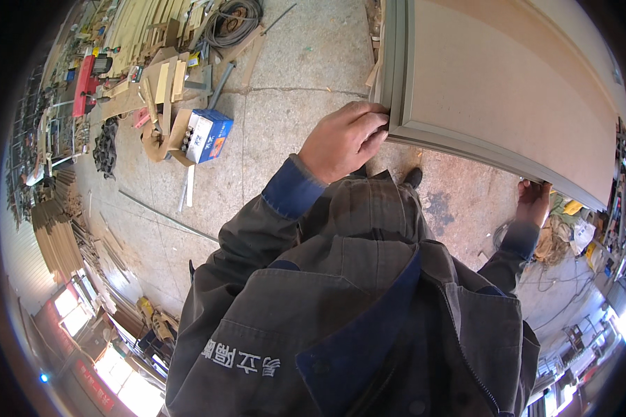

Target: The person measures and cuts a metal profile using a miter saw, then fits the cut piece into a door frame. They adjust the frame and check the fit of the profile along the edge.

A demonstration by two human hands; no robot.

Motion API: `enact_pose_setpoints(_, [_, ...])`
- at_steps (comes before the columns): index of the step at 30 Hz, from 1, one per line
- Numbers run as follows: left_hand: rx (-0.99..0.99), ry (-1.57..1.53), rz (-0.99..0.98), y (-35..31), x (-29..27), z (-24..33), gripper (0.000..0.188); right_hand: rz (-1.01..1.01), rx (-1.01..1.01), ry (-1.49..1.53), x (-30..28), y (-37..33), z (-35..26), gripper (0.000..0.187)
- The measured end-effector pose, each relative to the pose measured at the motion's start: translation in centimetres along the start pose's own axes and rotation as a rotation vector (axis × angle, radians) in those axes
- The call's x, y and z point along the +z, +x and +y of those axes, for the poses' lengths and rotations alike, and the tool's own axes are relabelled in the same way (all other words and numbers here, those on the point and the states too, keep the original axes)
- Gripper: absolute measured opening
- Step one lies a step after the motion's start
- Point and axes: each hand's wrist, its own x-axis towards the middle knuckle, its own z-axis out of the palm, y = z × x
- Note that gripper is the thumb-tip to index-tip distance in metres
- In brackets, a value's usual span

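Observation:
A large beige panel (501, 76) with a grey metal frame (459, 142) fills the upper right, its near edge running across in front of me. At the frame's near left corner, my left hand (348, 139) is closed, thumb and fingers pinching the edge. Further right, my right hand (533, 201) reaches to the underside of the same near edge, with its fingers curled up against it. The panel hides part of those fingertips. Both my arms wear dark sleeves with blue cuffs.
On the concrete floor to the left stands a blue and white box (207, 135) beside cardboard. Behind it lie wood strips (135, 31) and a coiled cable (233, 22). A long thin metal strip (167, 215) crosses the floor. Bags and sacks (560, 236) lie beyond my right hand.

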Motion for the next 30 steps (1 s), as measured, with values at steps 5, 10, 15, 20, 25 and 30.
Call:
enact_pose_setpoints(5, [-0.055, -0.025, -0.054, 0.2, -0.6, 0.5, 0.020, 0.015, 0.006, 0.011, -0.2, 0.0, -0.1, 0.034])
enact_pose_setpoints(10, [-0.206, -0.131, -0.012, -2.0, -0.8, -0.8, 0.022, 0.018, 0.009, 0.006, -0.7, 0.0, -0.1, 0.034])
enact_pose_setpoints(15, [-0.565, -0.171, -0.290, -10.5, 0.7, -3.9, 0.042, 0.024, 0.018, 0.017, 0.0, -0.2, 0.0, 0.035])
enact_pose_setpoints(20, [-0.847, -0.696, -0.730, -17.9, 4.8, -3.9, 0.057, 0.069, 0.012, 0.003, 1.3, -0.3, 0.0, 0.036])
enact_pose_setpoints(25, [-0.719, -0.787, -0.641, -8.4, -1.1, 0.3, 0.048, 0.091, 0.060, 0.010, 1.4, -0.8, 0.0, 0.038])
enact_pose_setpoints(30, [0.302, -1.524, -0.769, 2.0, -6.4, 10.7, 0.028, 0.094, 0.049, -0.090, -0.5, -0.2, 0.8, 0.036])
